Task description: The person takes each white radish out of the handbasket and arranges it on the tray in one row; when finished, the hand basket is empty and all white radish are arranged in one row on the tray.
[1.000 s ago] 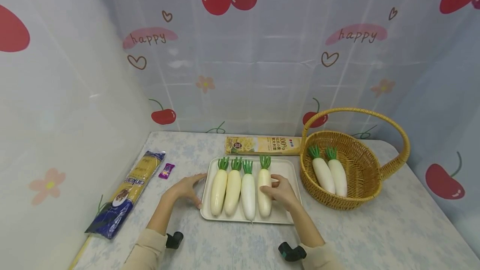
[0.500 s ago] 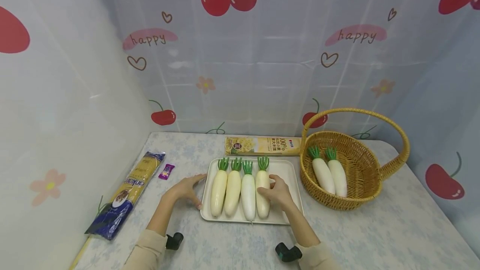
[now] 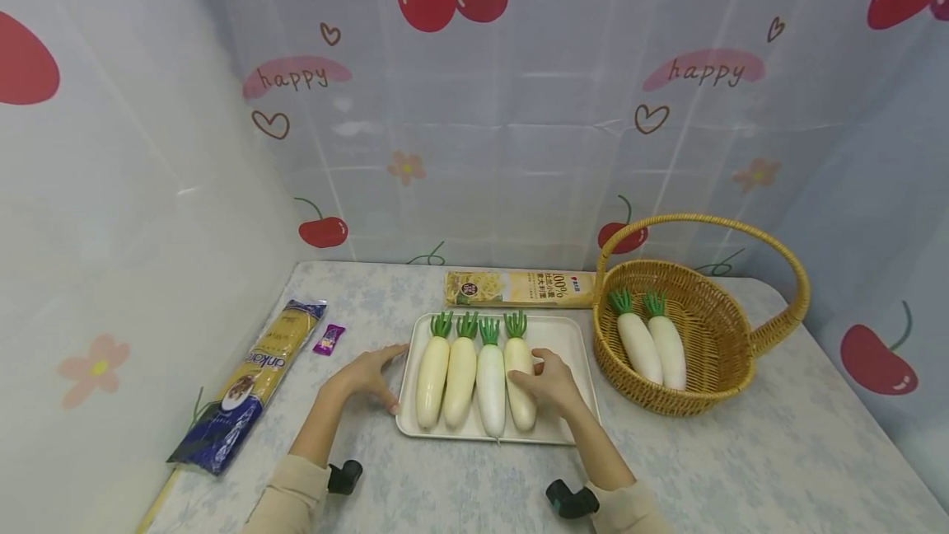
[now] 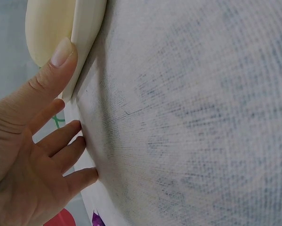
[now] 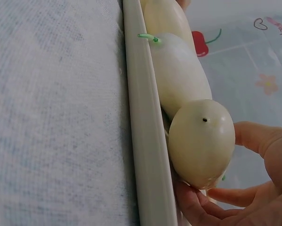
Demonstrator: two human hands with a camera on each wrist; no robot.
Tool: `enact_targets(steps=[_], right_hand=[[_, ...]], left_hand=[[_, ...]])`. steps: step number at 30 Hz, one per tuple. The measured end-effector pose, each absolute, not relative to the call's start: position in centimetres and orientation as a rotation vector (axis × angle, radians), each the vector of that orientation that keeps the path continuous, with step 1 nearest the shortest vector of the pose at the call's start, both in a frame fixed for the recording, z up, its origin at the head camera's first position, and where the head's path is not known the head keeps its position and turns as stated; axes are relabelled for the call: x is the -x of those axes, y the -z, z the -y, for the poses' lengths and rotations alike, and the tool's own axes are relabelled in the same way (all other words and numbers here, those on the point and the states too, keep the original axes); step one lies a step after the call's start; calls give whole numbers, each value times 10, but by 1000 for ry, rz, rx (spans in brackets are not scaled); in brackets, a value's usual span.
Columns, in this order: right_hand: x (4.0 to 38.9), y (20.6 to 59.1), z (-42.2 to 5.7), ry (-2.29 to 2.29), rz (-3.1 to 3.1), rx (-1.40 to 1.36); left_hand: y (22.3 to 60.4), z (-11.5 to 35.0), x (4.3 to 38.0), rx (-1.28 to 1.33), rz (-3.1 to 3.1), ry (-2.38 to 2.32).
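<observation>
A row of white radishes with green tops lies on a white tray [image 3: 567,344]. My right hand [image 3: 552,379] holds the rightmost, cream-coloured radish [image 3: 523,410]. In the right wrist view its blunt tip [image 5: 201,146] faces the camera, with fingers on its side and under it. A whiter radish [image 3: 490,390] lies close on its left, and two cream ones [image 3: 460,381] are further left. My left hand [image 3: 365,375] is at the tray's left edge, fingers spread. In the left wrist view the thumb [image 4: 49,77] is right at the tray's rim.
A wicker basket [image 3: 730,377] with a tall handle stands on the right, two white radishes [image 3: 652,348] inside. A yellow pasta packet [image 3: 519,288] lies behind the tray. To the left are a blue-and-gold pasta packet [image 3: 248,386] and a small purple wrapped sweet [image 3: 329,339].
My right hand has shifted the rightmost radish slightly left, closer to the whiter one, and its green top now leans a little left. My left hand has stayed at the tray's edge.
</observation>
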State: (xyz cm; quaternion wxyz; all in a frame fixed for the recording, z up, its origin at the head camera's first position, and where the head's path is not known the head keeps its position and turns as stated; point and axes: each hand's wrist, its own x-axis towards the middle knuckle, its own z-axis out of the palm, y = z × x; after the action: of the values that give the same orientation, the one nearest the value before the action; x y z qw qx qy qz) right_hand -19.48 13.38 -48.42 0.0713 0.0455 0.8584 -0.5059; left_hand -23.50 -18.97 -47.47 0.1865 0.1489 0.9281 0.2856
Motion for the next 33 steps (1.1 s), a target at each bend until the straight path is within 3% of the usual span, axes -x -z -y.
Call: enact_targets(steps=[24,33], right_hand=[[190,482,-145,1524,-2519,-102],[188,461,-171,1433,-2605,-5]], left_hand=[[477,191,235,-428,-2616,-809],[475,190,235,-439,-2620,-806]])
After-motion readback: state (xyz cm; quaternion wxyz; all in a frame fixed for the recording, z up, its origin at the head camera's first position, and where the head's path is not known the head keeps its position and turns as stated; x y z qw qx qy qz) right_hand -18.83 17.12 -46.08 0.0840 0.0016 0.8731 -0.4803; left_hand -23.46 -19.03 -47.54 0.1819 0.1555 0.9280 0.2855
